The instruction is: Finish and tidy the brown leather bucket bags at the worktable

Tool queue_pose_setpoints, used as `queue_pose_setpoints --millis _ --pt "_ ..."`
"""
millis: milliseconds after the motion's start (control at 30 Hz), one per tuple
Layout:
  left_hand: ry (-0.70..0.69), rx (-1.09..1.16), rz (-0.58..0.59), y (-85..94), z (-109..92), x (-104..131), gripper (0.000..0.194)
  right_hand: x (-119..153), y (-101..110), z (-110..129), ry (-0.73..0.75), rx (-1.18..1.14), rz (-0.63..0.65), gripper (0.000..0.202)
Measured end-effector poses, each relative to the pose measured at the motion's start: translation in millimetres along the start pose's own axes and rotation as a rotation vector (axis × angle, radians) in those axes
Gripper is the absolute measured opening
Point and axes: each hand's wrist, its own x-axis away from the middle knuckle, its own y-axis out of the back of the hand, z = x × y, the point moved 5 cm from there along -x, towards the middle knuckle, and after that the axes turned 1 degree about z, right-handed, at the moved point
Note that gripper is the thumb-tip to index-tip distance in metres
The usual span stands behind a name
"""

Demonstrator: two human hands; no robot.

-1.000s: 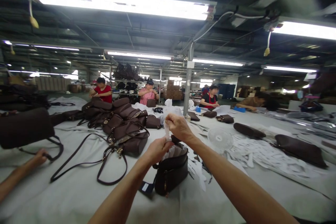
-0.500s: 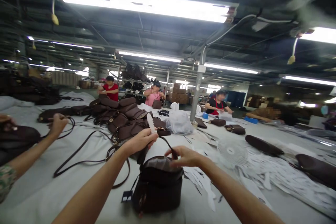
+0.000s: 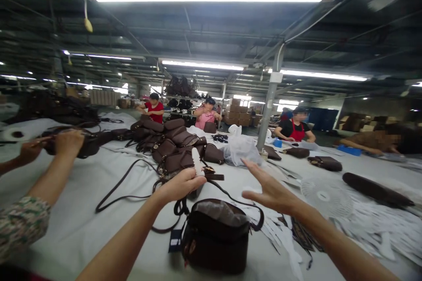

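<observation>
A dark brown handbag [image 3: 216, 246] stands upright on the table in front of me, its top open and greyish lining or filling showing inside. Its strap [image 3: 260, 217] loops out to the right, and a dark hang tag [image 3: 175, 240] lies by its left side. Above the bag's left rear, my left hand [image 3: 181, 185] is closed on a white strip with a wavy edge [image 3: 198, 162], which sticks upward. My right hand [image 3: 268, 186] is over the right side of the bag, fingers spread, holding nothing and apart from the strap.
Brown bags [image 3: 168, 149] lie heaped behind the handbag, with a clear plastic bag [image 3: 242, 149] beside them. To the right are a white fan [image 3: 325, 195] and scattered white strips [image 3: 372, 232]. A co-worker's hands [image 3: 67, 142] handle another bag at left. A pillar [image 3: 268, 114] rises behind.
My right hand has let go of the strap and moved up and right, fingers spreading. The strap has dropped to the bag's right side. The view has turned slightly left.
</observation>
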Motion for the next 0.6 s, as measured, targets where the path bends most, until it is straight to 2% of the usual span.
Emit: queue_pose_setpoints --millis 33,100,133,200,267,300,367,433,467,500,533,567,600 --pt "-0.043 -0.018 0.018 -3.1 -7.5 0.3 0.022 -8.3 1.4 29.2 0.119 0.043 -0.041 0.085" --pt "-0.147 -0.027 0.021 -7.2 -19.4 -0.7 0.017 -24.6 -5.8 82.2 0.327 0.139 -0.034 0.087" --pt "-0.187 -0.022 0.018 -8.6 -23.1 -1.7 0.019 -32.7 -12.6 100.2 0.357 0.186 -0.007 0.088" --pt "-0.215 -0.021 0.005 -10.1 -26.3 -3.3 0.022 -47.3 -26.5 116.0 0.282 0.267 0.059 0.079" --pt "-0.194 -0.076 -0.058 -10.3 -27.6 -0.7 0.022 -54.7 -35.2 111.5 0.154 0.297 0.112 0.066" --pt "-0.182 -0.144 -0.137 -9.7 -29.0 3.6 0.022 -55.0 -36.7 105.4 0.109 0.293 0.134 0.057" --pt "-0.189 -0.332 -0.372 -11.4 -35.2 19.7 0.020 -50.1 -35.0 91.7 0.081 0.269 0.173 0.033" --pt "-0.259 -0.518 -0.571 -26.3 -42.0 41.3 0.019 -40.7 -28.7 79.3 0.083 0.229 0.181 0.011" --pt "-0.315 -0.582 -0.583 -40.9 -42.7 49.7 0.021 -35.5 -25.4 73.9 0.074 0.189 0.178 0.004" --pt "-0.373 -0.635 -0.530 -59.2 -40.4 55.2 0.023 -30.2 -23.1 68.9 0.050 0.123 0.179 0.003" --pt "-0.410 -0.698 -0.417 -80.2 -34.5 57.5 0.022 -25.2 -22.8 64.0 0.006 0.022 0.195 0.004" --pt "-0.391 -0.761 -0.349 -97.8 -24.9 58.1 0.022 -20.3 -24.7 59.1 -0.059 -0.115 0.227 0.005" --pt "-0.340 -0.820 -0.329 -111.1 -13.7 57.7 0.027 -15.5 -28.8 54.9 -0.134 -0.283 0.271 0.006"
